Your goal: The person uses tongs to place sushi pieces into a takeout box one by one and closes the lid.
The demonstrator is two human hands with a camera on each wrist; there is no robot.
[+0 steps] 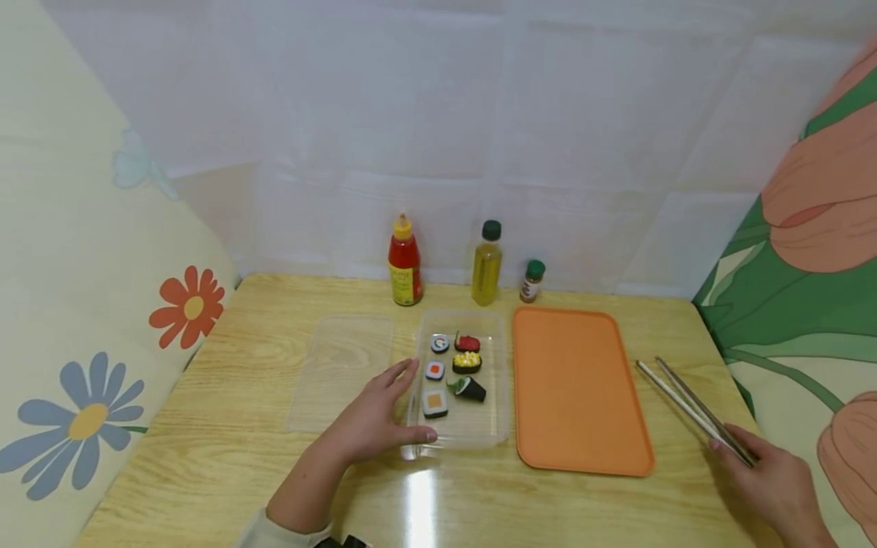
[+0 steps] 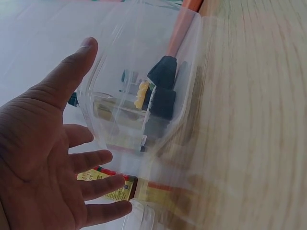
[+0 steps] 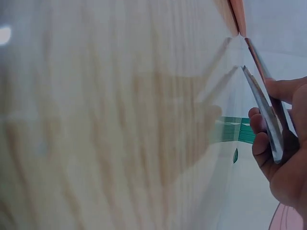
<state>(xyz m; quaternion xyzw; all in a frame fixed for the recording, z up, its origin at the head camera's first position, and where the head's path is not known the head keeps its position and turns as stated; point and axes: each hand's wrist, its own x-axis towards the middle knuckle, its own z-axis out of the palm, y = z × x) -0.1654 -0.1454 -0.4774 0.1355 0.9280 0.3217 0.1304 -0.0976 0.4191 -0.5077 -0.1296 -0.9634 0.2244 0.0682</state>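
Note:
A clear plastic container (image 1: 495, 411) holds several toy sushi pieces, among them a yellow-topped roll (image 1: 467, 361), a black cone hand roll (image 1: 473, 390) and a square piece with an orange centre (image 1: 435, 403). Beside its left wall is my left hand (image 1: 373, 418), thumb and fingers spread, fingertips right at the rim. The left wrist view shows the palm (image 2: 43, 163) bare, with nothing in it. At the right, my right hand (image 1: 774, 476) grips metal tongs (image 1: 695, 407), whose tips stand slightly apart and point toward the back of the table.
An orange tray (image 1: 582, 388) lies right of the container. On the left is a flat clear lid (image 1: 342, 373). Along the back wall stand a red sauce bottle (image 1: 405, 266), an oil bottle (image 1: 486, 266) and a small green-capped jar (image 1: 531, 281).

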